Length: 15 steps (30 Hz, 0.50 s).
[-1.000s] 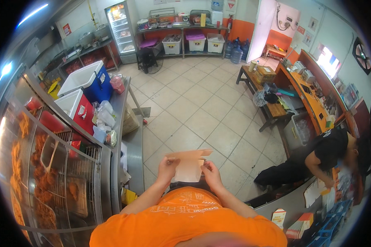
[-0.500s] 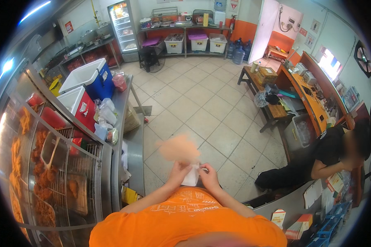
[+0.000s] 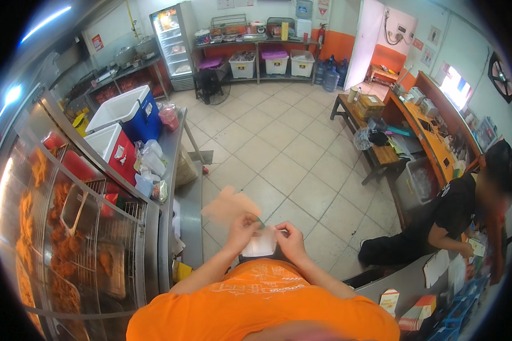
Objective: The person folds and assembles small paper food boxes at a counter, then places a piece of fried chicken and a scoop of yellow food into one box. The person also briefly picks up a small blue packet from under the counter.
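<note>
Food cabinet (image 3: 148,244): at 8 o'clock from the middle of my view; I see browned, fried-looking pieces (image 3: 60,250) on its wire racks.
Coolers: the red cooler (image 3: 124,152) sits at 9 o'clock, the blue cooler (image 3: 149,120) at 10, both on the steel left worktop (image 3: 176,137) beside some plastic bags (image 3: 152,161).
Fridge (image 3: 175,48): at 11 o'clock against the back wall, lit inside; the black fan (image 3: 213,85) stands on the floor nearby.
Peach sheet (image 3: 231,206): at 7 o'clock, fanned outward over the floor and blurred; I cannot tell whether it joins the white piece beside it.
Left hand (image 3: 243,233): at 6 o'clock, its grip pinched closed on the near end of the peach sheet.
White piece (image 3: 260,244): at 6 o'clock, between my two hands, just in front of the orange shirt (image 3: 261,301).
White bins (image 3: 276,66): at 12 o'clock, on a low shelf.
Right hand (image 3: 290,238): at 5 o'clock, its grip closed, thumb and finger pinching the white piece's upper right corner.
Water jugs (image 3: 330,79): at 1 o'clock, on the floor.
Right worktop (image 3: 392,277): between 4 and 5 o'clock, carrying printed cartons (image 3: 389,301).
Co-worker (image 3: 455,210): near 3 to 4 o'clock, in black, leaning beyond that worktop's far edge.
</note>
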### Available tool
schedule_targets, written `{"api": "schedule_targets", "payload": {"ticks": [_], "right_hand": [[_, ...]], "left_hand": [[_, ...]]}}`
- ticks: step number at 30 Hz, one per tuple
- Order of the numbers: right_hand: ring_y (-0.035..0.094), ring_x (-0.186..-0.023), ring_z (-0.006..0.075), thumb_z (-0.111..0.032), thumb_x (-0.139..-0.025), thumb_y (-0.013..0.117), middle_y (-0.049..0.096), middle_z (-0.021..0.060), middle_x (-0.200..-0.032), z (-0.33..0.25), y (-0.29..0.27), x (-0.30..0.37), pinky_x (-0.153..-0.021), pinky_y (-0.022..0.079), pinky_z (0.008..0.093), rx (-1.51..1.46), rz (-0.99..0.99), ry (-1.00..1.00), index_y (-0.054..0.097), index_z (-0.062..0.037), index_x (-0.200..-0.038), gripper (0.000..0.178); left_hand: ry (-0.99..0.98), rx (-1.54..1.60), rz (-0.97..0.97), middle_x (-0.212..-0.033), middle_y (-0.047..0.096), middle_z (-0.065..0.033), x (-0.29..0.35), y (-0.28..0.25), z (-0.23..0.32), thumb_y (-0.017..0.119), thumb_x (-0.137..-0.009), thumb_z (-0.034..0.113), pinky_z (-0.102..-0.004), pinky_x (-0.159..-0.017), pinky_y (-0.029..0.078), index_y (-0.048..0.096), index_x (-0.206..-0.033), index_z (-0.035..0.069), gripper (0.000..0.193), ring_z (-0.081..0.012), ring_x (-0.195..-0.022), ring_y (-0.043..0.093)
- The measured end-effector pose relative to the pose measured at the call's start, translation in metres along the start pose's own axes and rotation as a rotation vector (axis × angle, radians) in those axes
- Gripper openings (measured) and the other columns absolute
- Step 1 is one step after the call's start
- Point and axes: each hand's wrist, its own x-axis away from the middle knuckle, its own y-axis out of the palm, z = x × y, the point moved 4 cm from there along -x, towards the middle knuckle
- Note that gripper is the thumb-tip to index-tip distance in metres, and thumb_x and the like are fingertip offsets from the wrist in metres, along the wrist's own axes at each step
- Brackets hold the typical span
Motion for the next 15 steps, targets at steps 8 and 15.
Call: {"api": "schedule_targets", "payload": {"ticks": [8,15], "right_hand": [[0.062,-0.081,0.0125,-0.017,-0.098,0.065,0.065,0.0016,-0.092,0.019,0.004,-0.009,-0.067,0.051,0.0298,-0.519,0.033,0.297,0.066,-0.0068,-0.101,0.011],[0.062,-0.099,0.0156,-0.013,-0.099,0.064,0.068,0.007,-0.106,0.005,0.013,-0.01,-0.087,0.05,0.031,-0.734,0.084,0.163,0.067,-0.0024,-0.104,0.012]], "left_hand": [[0.219,-0.39,0.011,-0.099,0.078,-0.0126,0.017,0.013,0.017,0.072,-0.096,0.002,-0.0306,-0.076,0.06,0.074,-0.109,-0.004,0.015,-0.0184,-0.091,0.075],[0.158,-0.237,0.012,-0.102,0.078,-0.0093,0.021,0.028,0.028,0.077,-0.094,0.009,-0.0315,-0.083,0.058,0.075,-0.11,-0.004,0.02,-0.0171,-0.094,0.073]]}}
